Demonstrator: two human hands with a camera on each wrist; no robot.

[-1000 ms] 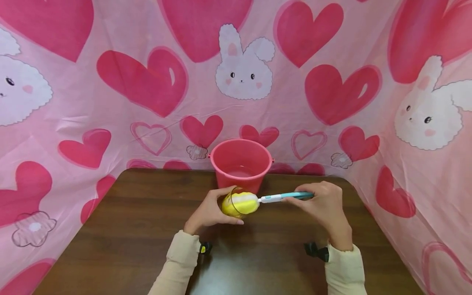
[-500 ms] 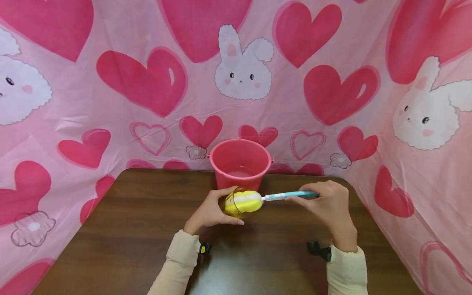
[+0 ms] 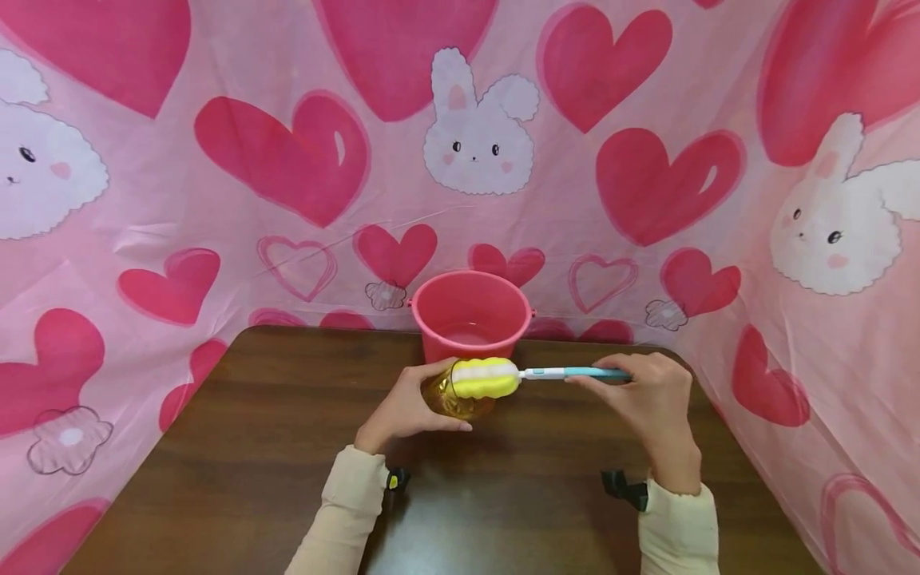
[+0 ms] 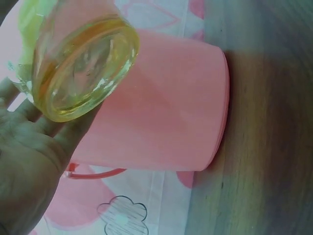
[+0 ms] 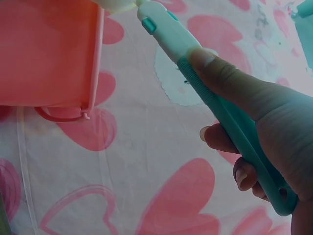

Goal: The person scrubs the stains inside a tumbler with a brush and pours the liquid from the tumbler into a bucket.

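My left hand point(image 3: 404, 406) grips an amber drinking glass point(image 3: 460, 405) from the left, tilted with its mouth toward the right. Up close in the left wrist view, the thick base of the glass point(image 4: 90, 68) faces the camera. A sponge bottle brush lies level at the mouth; its yellow-and-white head point(image 3: 486, 378) overlaps the rim, mostly outside the glass. How far its tip reaches in, I cannot tell. On the right, my right hand point(image 3: 647, 399) holds the brush by its teal handle point(image 5: 222, 117), thumb along the top and fingers curled beneath.
Just behind the glass stands a pink bucket point(image 3: 467, 347) at the far edge of the brown wooden table point(image 3: 287, 479). A little liquid seems to lie in it. A pink cloth point(image 3: 302, 200) with hearts and rabbits hangs behind and at both sides.
My right hand has drawn the brush to the right and slightly up, so more of the sponge head shows outside the glass. The left hand has stayed nearly in place, still holding the glass.
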